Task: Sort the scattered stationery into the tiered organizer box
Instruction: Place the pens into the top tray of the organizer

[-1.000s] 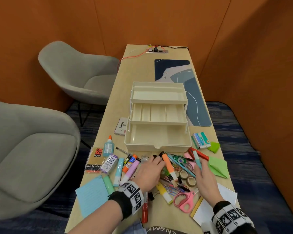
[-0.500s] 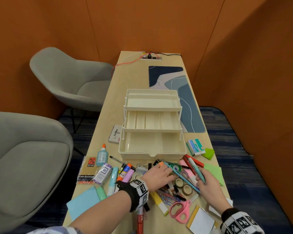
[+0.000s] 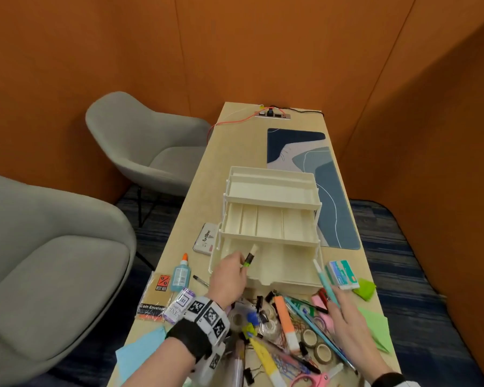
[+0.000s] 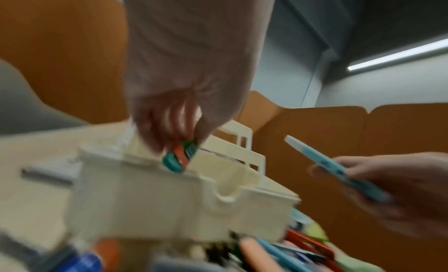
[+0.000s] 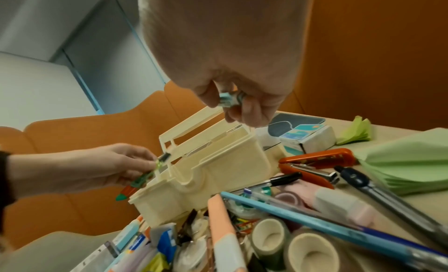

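The cream tiered organizer box (image 3: 268, 222) stands open in the middle of the table, its three tiers stepped back. My left hand (image 3: 242, 263) pinches a marker (image 3: 250, 256) with a white tip and a green and black body over the left side of the bottom tier. The left wrist view shows that marker's teal and orange end (image 4: 180, 157) below my fingers, just above the box wall (image 4: 169, 190). My right hand (image 3: 333, 297) holds a light blue pen (image 3: 323, 277) by the box's front right corner, tip pointing away from me. The same pen's butt end (image 5: 230, 99) shows between my fingers.
A pile of stationery lies in front of the box: an orange highlighter (image 3: 285, 319), tape rolls (image 3: 316, 344), pink scissors (image 3: 310, 382), pens and clips. A glue bottle (image 3: 180, 272) and packets lie left, green paper (image 3: 375, 325) and a staples box (image 3: 342, 273) right. Grey chairs (image 3: 53, 275) stand left of the table.
Both hands rose off the pile toward the box. My left hand took up the marker and carried it over the bottom tier; my right hand brought the blue pen to the box's right corner.
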`<control>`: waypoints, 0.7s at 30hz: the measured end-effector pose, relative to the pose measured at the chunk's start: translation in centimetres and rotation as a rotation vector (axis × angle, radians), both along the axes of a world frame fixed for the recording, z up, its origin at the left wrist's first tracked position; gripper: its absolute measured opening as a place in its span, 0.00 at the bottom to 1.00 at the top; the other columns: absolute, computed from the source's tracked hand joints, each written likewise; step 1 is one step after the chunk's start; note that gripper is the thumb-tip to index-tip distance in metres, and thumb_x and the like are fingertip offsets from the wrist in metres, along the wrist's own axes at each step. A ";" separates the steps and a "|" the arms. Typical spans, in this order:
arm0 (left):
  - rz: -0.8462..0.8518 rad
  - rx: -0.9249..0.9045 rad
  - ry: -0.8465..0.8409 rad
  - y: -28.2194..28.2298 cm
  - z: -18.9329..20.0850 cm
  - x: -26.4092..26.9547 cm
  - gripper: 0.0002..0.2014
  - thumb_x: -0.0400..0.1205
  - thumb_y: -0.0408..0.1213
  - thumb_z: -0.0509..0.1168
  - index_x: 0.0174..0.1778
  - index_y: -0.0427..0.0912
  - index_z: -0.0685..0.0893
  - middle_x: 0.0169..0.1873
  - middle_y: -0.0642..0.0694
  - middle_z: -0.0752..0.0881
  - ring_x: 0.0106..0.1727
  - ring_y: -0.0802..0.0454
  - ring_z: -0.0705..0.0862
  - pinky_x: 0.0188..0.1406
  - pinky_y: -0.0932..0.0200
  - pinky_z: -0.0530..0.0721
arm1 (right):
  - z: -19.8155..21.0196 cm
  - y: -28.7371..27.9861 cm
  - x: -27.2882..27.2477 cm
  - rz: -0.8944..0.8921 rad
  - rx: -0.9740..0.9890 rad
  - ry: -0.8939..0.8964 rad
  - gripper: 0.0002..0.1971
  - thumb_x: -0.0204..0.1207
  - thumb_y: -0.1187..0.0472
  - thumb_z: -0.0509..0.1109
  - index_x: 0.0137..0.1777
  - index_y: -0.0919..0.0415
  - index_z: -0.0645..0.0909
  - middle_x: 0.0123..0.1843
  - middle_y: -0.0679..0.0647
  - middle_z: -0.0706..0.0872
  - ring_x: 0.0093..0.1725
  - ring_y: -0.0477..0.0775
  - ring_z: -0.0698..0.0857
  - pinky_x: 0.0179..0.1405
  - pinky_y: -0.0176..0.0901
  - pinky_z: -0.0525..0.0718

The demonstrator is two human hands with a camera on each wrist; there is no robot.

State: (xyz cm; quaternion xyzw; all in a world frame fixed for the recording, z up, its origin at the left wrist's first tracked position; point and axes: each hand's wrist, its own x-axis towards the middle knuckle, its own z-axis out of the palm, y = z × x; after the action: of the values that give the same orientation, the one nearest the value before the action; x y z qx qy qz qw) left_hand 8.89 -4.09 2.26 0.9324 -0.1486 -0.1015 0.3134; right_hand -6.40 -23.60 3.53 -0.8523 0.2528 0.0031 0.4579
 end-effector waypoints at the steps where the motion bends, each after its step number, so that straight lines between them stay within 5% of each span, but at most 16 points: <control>1: 0.022 0.051 0.048 0.2 -0.2 0.9 0.07 0.85 0.38 0.60 0.56 0.43 0.77 0.49 0.47 0.85 0.44 0.53 0.81 0.43 0.58 0.78 | 0.1 0.3 0.3 0.019 0.019 0.000 0.18 0.85 0.58 0.55 0.74 0.53 0.68 0.63 0.51 0.77 0.52 0.44 0.77 0.47 0.28 0.76; 5: 0.098 0.140 0.132 -0.2 -1.2 3.7 0.11 0.84 0.33 0.59 0.61 0.39 0.73 0.50 0.43 0.84 0.43 0.50 0.80 0.40 0.59 0.76 | 0.0 0.9 1.3 0.060 0.076 -0.002 0.13 0.84 0.56 0.56 0.65 0.39 0.67 0.50 0.49 0.85 0.42 0.46 0.85 0.40 0.45 0.88; 9: 0.011 0.325 0.167 -1.0 -1.8 5.4 0.13 0.83 0.27 0.56 0.64 0.36 0.71 0.54 0.37 0.83 0.54 0.42 0.83 0.51 0.52 0.82 | 0.9 1.4 1.7 0.072 0.093 -0.065 0.05 0.85 0.56 0.55 0.50 0.44 0.66 0.45 0.53 0.85 0.34 0.46 0.81 0.30 0.37 0.82; 13: -0.082 0.497 0.165 -1.4 -2.6 5.8 0.14 0.84 0.27 0.55 0.64 0.35 0.76 0.61 0.36 0.80 0.61 0.42 0.81 0.61 0.52 0.81 | 0.7 1.2 1.7 0.119 0.077 -0.042 0.05 0.85 0.55 0.54 0.48 0.43 0.68 0.42 0.57 0.81 0.34 0.49 0.78 0.34 0.45 0.78; 21: -0.111 0.656 0.204 -1.8 -3.4 6.3 0.14 0.84 0.31 0.56 0.63 0.33 0.79 0.64 0.37 0.79 0.63 0.44 0.81 0.60 0.57 0.80 | 3.1 0.7 5.2 0.270 -0.215 -0.150 0.09 0.86 0.59 0.52 0.53 0.43 0.70 0.41 0.44 0.75 0.30 0.43 0.71 0.27 0.33 0.70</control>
State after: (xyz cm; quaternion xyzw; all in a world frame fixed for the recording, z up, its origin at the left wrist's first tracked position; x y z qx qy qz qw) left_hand 15.21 -5.90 -1.16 0.9590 -0.1266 -0.2534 0.0041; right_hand -1.18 -22.91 6.64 -0.9204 0.1002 -0.0258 0.3771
